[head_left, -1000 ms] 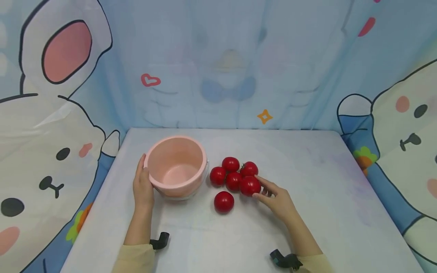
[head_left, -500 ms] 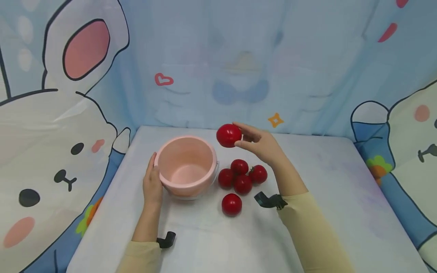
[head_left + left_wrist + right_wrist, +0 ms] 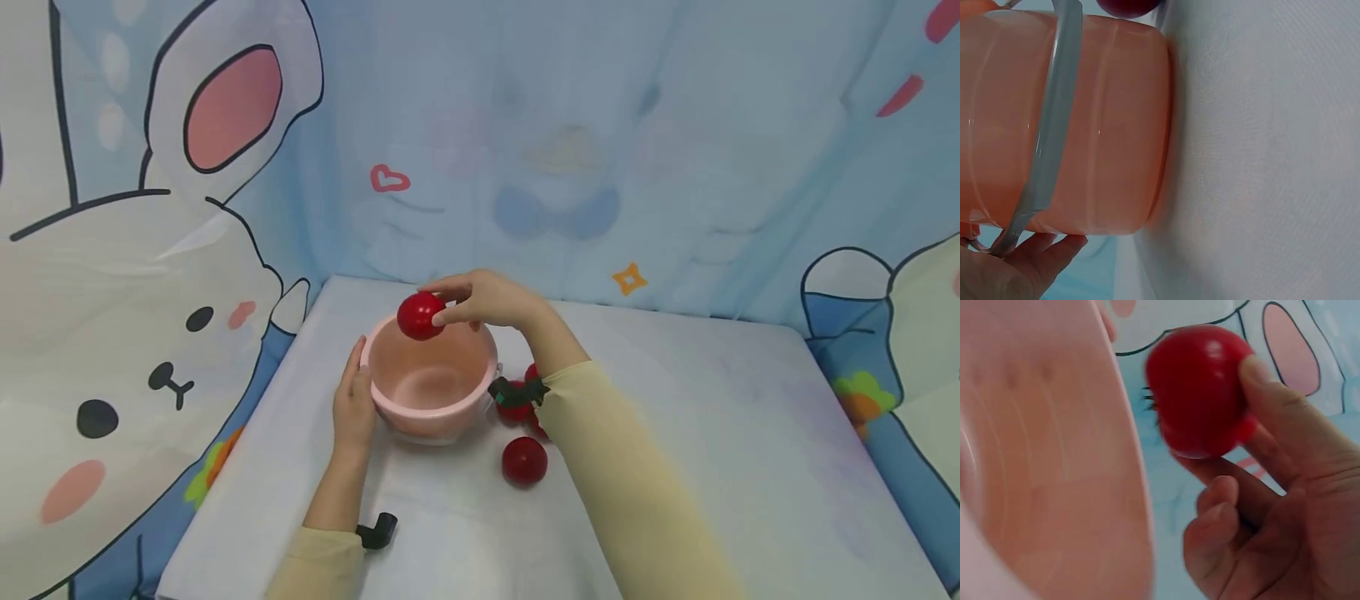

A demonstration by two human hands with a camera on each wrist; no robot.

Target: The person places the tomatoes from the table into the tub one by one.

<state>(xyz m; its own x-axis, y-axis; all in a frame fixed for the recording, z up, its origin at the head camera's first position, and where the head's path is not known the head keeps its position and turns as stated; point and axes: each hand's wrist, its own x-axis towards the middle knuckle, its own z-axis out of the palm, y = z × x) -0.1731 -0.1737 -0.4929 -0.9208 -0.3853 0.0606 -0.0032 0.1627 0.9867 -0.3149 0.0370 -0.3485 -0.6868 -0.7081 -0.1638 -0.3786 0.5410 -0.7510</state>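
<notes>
- Right hand [image 3: 491, 300] pinches a tomato [image 3: 420, 317] aloft near the bucket's [image 3: 427, 414] far rim.
- Left hand [image 3: 352, 408] rests fairly straight fingers against the bucket's side.
- Other tomatoes [image 3: 524, 462] lie on the desk [image 3: 750, 433], right of the bucket.
- The step looks like loading the bucket; the next move probably calls for lowering the tomato inside, then loosening the pinch.

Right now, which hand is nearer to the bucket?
Left. The left hand touches the side of the bucket; the right hand is raised above the far rim, apart from it, pinching a tomato.
</notes>
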